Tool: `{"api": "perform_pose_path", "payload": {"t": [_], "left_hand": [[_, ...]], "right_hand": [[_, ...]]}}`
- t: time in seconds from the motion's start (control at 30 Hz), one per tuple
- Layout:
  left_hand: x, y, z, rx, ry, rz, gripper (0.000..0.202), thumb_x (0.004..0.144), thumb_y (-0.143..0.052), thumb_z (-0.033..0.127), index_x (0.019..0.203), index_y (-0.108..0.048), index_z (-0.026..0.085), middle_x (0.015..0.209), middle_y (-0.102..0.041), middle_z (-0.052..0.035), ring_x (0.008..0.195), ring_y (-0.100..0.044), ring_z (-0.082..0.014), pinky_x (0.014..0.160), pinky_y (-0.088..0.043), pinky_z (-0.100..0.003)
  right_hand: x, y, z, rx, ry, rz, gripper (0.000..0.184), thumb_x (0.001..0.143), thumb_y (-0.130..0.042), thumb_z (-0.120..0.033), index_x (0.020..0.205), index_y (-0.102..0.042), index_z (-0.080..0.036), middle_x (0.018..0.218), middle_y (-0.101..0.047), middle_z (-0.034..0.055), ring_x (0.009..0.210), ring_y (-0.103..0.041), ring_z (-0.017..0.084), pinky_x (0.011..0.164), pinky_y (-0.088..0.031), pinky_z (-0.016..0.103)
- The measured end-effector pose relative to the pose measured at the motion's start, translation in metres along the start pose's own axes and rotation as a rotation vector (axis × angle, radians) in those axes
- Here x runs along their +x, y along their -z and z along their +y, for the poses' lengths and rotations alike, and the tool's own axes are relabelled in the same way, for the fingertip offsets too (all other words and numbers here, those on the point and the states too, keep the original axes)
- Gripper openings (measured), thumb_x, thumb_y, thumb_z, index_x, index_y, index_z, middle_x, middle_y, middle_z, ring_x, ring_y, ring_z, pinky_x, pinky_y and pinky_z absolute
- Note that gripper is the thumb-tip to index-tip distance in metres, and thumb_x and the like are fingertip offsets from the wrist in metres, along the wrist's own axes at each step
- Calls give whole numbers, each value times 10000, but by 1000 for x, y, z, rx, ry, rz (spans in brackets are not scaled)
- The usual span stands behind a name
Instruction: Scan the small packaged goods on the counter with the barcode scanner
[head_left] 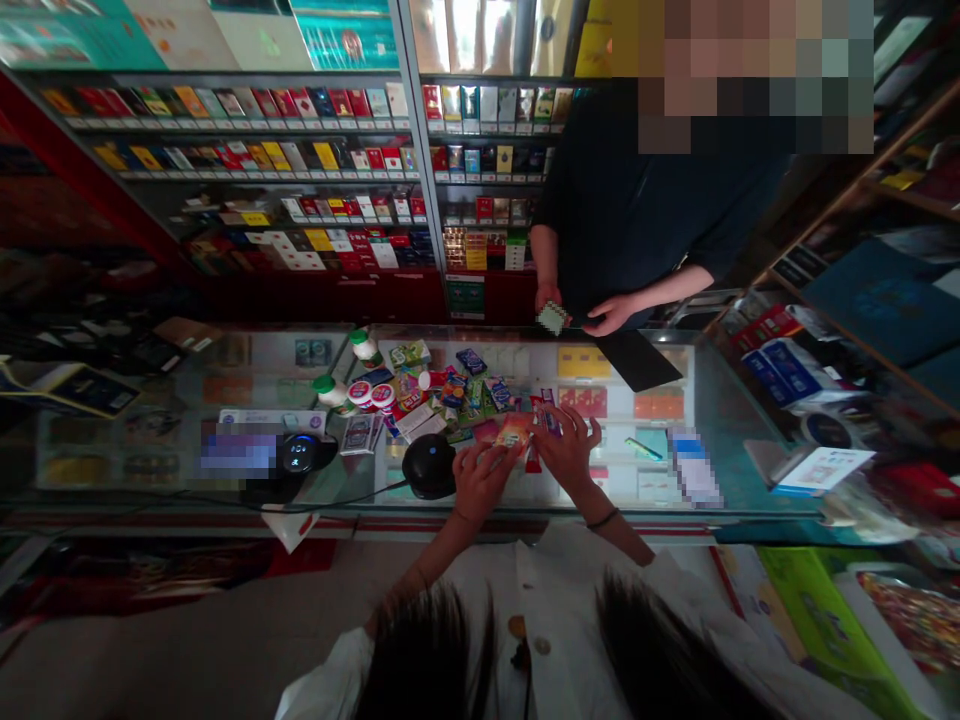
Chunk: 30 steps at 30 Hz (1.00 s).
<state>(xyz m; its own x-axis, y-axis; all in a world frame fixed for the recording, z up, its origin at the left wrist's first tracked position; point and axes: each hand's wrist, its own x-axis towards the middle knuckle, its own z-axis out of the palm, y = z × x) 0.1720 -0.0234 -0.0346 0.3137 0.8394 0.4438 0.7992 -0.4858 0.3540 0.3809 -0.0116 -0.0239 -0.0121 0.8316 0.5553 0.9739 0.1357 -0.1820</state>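
Observation:
Over the glass counter, my left hand [480,482] is closed on the near left side of a small orange candy packet [513,436]. My right hand [568,450] is at the packet's right side, fingers bent over a purple packet [552,422]; what its fingers grip is partly hidden. A red wrapper [533,462] shows below, between the two hands. Just beyond them lies a loose pile of gum and candy packs [454,390]. Round white-and-red tubs [382,399] and white bottles with green caps [366,348] stand at the pile's left.
A black round device [429,466] sits beside my left hand, its cable running left. Across the glass counter [480,500], a person in dark clothes [637,210] holds a small pale green stack [551,318]. A phone [694,466] and black mat [639,360] lie right. Cigarette shelves [255,125] stand behind.

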Motion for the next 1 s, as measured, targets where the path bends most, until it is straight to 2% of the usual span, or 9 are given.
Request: {"api": "perform_pose_path", "payload": {"t": [0.17, 0.3, 0.5, 0.7, 0.83, 0.9, 1.0], "left_hand": [[5, 6, -3, 12, -15, 9, 343, 996, -586, 272, 1317, -687, 341, 1232, -752, -46, 1262, -616, -295, 1081, -439, -512], [11, 5, -4, 3, -11, -42, 357, 979, -593, 224, 1328, -658, 262, 1303, -723, -62, 1320, -571, -306, 1094, -448, -504], [19, 9, 6, -18, 20, -87, 330, 1004, -550, 240, 1323, -633, 238, 1320, -712, -73, 1316, -573, -301, 1078, -446, -505], [28, 14, 16, -95, 46, -70, 272, 1009, -570, 290, 1261, -666, 259, 1228, -750, -58, 1268, -593, -291, 1082, -432, -500], [35, 9, 19, -223, 73, -43, 293, 1013, -564, 284, 1287, -658, 241, 1251, -739, -62, 1243, -583, -272, 1083, -448, -467], [39, 7, 19, -274, 95, -37, 328, 1014, -566, 304, 1327, -638, 238, 1244, -736, -69, 1234, -581, -264, 1072, -458, -451], [46, 5, 19, -290, 102, -51, 484, 978, -635, 353, 1444, -552, 256, 1249, -728, -73, 1243, -577, -270, 1089, -436, -462]], "right_hand": [[0, 3, -5, -6, 8, -23, 185, 969, -633, -402, 1080, -778, -430, 1403, -657, -21, 1396, -448, 268, 1208, 11, 530], [-5, 10, -10, 6, -18, -67, 225, 959, -639, -402, 1146, -758, -439, 1411, -649, -20, 1398, -443, 276, 1215, 8, 538], [-10, 22, -12, 45, -86, -91, 223, 966, -633, -429, 1151, -759, -432, 1387, -663, -27, 1386, -452, 284, 1225, -15, 540], [-15, 18, 7, 185, -146, -62, 236, 992, -598, -464, 1152, -751, -383, 1158, -767, -14, 1248, -567, 247, 1228, -3, 536], [-16, 17, 24, 267, -256, -58, 309, 1002, -551, -511, 1189, -741, -356, 1177, -758, 16, 1180, -611, 237, 1230, -22, 537], [-14, 19, 31, 334, -299, -87, 320, 995, -548, -534, 1169, -747, -354, 1159, -760, 17, 1176, -619, 241, 1233, -28, 550], [-9, 25, 40, 449, -363, -167, 336, 977, -563, -549, 1196, -732, -358, 1091, -773, 15, 1174, -633, 253, 1224, -78, 576]]}}
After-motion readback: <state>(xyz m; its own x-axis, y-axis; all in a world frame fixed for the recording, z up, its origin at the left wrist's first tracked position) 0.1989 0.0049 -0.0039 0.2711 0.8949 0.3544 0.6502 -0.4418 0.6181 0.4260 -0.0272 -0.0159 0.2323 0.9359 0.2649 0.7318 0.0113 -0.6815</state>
